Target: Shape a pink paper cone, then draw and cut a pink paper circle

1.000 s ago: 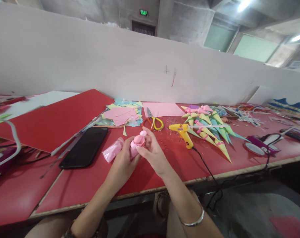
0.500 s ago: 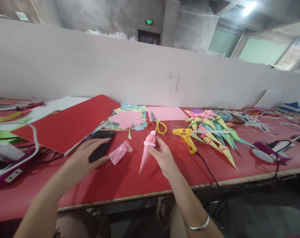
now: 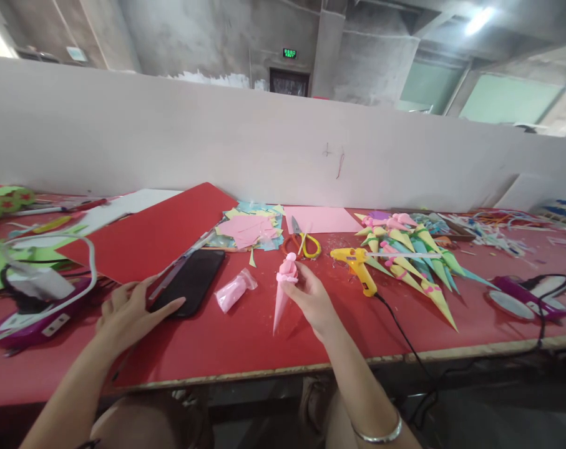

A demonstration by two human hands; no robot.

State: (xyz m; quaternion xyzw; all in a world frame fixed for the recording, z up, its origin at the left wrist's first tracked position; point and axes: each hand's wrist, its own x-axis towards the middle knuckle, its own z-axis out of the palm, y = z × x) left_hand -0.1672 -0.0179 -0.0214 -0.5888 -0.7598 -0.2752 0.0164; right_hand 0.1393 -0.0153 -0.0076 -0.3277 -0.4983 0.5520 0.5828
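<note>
My right hand [image 3: 311,298] is closed on a small pink paper cone [image 3: 281,305], point down, with pink clay-like lumps and a ruffle at its top. My left hand [image 3: 128,315] has its fingers spread on the red tabletop, beside the near left end of a black phone [image 3: 196,280]. Its thumb lies over the phone's corner. A clear packet of pink clay-like material [image 3: 234,290] sits between the phone and the cone. Behind the cone are scissors with red and yellow handles [image 3: 311,247]. A yellow glue gun [image 3: 357,265] rests right of my right hand.
Finished-looking yellow and blue cones [image 3: 439,305] are heaped at the right, beneath the glue stick. Paper pieces [image 3: 249,231] and a pink sheet [image 3: 322,219] lie at the back. Purple power strips [image 3: 60,315] flank the work area. The glue gun's black cord [image 3: 399,330] runs over the front edge.
My left hand has moved down and left from above the phone to its near end, with its thumb at the corner. My right hand still holds the cone; the camera view has shifted slightly.
</note>
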